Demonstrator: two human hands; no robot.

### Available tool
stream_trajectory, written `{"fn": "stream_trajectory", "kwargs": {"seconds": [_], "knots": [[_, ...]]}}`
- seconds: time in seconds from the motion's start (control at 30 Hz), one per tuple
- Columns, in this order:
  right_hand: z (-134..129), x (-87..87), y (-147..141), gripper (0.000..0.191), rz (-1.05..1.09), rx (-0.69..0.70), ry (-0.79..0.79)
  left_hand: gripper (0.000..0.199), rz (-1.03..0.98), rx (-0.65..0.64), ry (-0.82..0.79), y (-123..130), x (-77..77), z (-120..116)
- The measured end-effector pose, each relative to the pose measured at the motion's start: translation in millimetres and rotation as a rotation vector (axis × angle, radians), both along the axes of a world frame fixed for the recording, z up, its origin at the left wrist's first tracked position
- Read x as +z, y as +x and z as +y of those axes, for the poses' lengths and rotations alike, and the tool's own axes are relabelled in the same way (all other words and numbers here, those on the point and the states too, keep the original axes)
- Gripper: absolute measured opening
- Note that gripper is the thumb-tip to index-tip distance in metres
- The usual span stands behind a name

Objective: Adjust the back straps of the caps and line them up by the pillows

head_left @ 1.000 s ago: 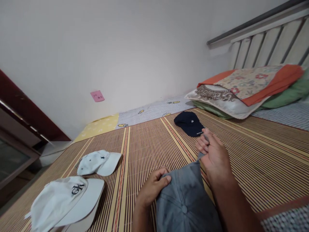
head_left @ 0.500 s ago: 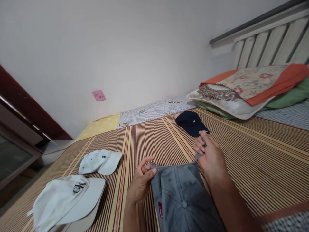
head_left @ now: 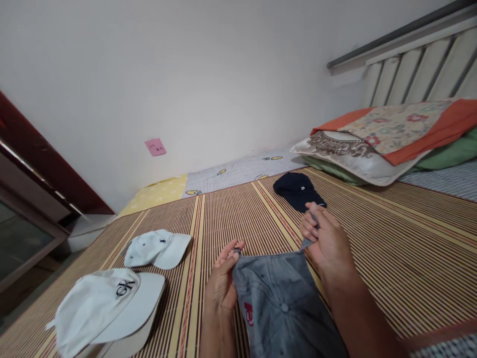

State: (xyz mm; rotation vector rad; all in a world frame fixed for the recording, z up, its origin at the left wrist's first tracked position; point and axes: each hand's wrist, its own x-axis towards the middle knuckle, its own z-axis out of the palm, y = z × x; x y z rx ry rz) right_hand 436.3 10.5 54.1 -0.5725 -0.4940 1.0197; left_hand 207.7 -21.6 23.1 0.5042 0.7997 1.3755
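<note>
A grey cap [head_left: 283, 293] with a red mark on its side hangs between my two hands, its crown towards me. My left hand [head_left: 224, 281] pinches a strap end with a small buckle at the cap's left corner. The other strap end is gripped in my right hand [head_left: 325, 236], whose fingers are curled round it. Just beyond my right hand lies a dark navy cap [head_left: 296, 190]. To the left are a small white cap [head_left: 152, 249] and a larger white cap with black letters [head_left: 100, 308], which rests over a beige brim.
Under the caps is a striped mat [head_left: 231, 214] on a bed. Folded pillows and cloths [head_left: 391, 136] are piled at the back right, below a white radiator [head_left: 421, 72]. A pink note [head_left: 155, 147] is on the wall.
My left hand has turned and moved slightly right, with its fingers now behind the strap end. The grey cap has shifted a little; the view has moved slightly.
</note>
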Motion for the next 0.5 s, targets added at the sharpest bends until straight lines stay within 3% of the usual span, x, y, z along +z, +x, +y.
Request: {"fn": "stream_trajectory", "kwargs": {"seconds": [0.27,0.5], "knots": [[-4.6,7.9,-5.9,0.026,-0.037,0.015,-0.009,0.027,0.019,-0.067,0.028,-4.5,-3.7,0.7],[-6.6,9.8,-6.6,0.027,-0.082,0.034,-0.014,0.023,-0.074,-0.123,-0.082,0.9,7.6,-5.9]]}}
